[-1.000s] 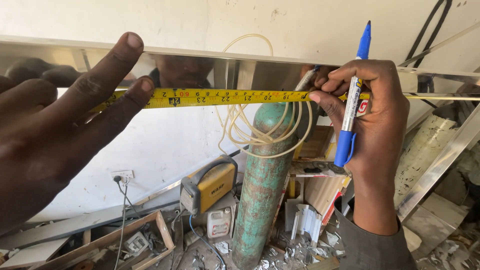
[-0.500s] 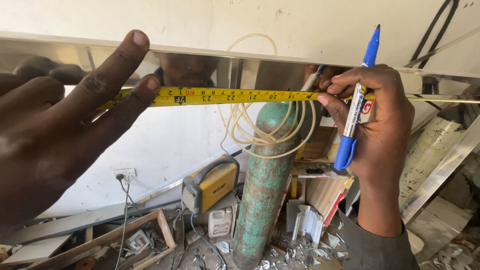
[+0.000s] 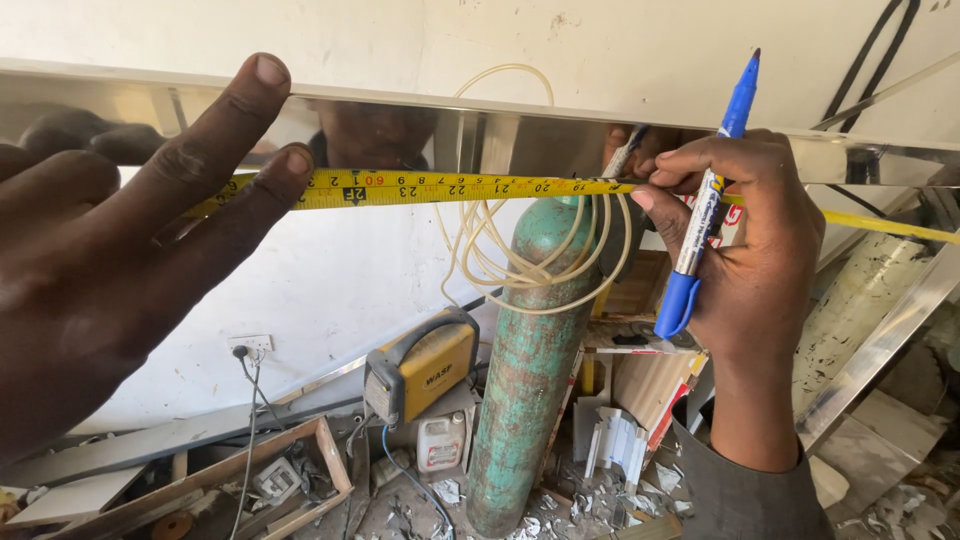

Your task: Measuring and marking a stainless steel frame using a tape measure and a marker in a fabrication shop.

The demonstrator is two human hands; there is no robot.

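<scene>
at the left of the frame the left hand (image 3: 120,270) fills the edge, fingers spread and stretched to the right, not gripping: the tips of two fingers press the yellow measuring tape (image 3: 450,188) flat against the lower edge of a shiny metal strip (image 3: 420,125) that runs across the upper part of the frame. the tape lies level from those fingertips at left centre through the middle of the picture to the right hand (image 3: 745,250) at upper right, then goes on past it toward the right edge. behind the tape's middle a loop of pale tubing (image 3: 530,250) hangs over the top of a green gas cylinder (image 3: 525,400) standing at lower centre, with a yellow box-shaped machine (image 3: 420,370) to its lower left and a wooden tray (image 3: 240,480) of scraps at the bottom left. the right hand is closed, thumb and fingertip pinched on the tape against the strip, while the other fingers clamp a blue marker (image 3: 705,210), held upright and tilted, cap end high above the knuckles
</scene>
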